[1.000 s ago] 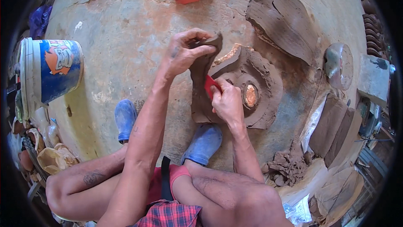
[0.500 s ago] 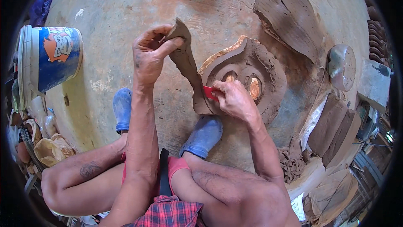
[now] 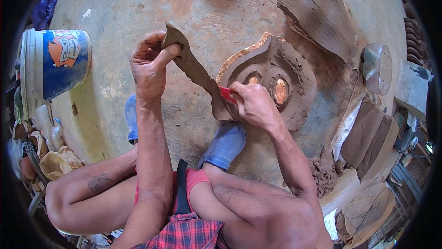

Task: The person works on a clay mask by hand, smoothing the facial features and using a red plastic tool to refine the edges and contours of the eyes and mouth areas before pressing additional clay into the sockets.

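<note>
clay strip point(image 3: 195, 72) is lifted off the floor, its top pinched in the left hand point(image 3: 148, 67) fingers; right hand point(image 3: 255, 106) fingers pinch a red scraper point(image 3: 226, 94) at its lower end (beside the clay mould point(image 3: 294, 72)). trimming seems partly done.

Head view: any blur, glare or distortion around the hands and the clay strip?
Head view: strong fisheye bend and black vignette at the rim; soft, even daylight, no hard shadows; left hand, right hand and clay strip sharp, no motion blur; faint sheen on the orange insets of the clay mould, no blown glare.
</note>
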`<state>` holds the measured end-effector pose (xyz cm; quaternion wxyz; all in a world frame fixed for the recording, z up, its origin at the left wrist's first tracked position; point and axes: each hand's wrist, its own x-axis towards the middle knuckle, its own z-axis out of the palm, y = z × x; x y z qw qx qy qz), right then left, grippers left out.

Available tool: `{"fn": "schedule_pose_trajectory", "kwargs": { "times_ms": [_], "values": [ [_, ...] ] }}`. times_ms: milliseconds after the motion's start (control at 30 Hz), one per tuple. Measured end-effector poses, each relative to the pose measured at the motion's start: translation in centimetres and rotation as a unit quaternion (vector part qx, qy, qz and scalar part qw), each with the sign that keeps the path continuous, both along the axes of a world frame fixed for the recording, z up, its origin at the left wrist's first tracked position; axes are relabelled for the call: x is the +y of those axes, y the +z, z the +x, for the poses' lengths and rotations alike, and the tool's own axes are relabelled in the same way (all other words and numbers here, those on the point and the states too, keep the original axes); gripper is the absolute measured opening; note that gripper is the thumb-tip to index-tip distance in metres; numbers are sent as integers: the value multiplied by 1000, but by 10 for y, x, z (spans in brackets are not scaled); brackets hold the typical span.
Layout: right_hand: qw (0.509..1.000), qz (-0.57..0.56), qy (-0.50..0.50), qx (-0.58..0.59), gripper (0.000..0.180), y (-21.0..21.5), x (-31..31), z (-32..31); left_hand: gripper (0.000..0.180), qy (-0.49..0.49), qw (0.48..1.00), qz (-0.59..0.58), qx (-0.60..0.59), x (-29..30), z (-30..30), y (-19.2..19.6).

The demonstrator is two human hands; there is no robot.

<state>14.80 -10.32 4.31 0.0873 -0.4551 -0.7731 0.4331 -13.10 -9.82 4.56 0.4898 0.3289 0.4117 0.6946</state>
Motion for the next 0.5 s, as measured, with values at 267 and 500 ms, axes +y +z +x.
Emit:
{"fn": "schedule_pose_trajectory", "kwargs": {
  "times_ms": [267,500],
  "values": [
    [993,-59,94,-32,14,5,-5,16,37,-8,1000,-1,-4,5,-2,2],
    [959,-97,172,-202,10,28,-8,47,37,-46,999,16,-17,6,2,22]
  ]
}}
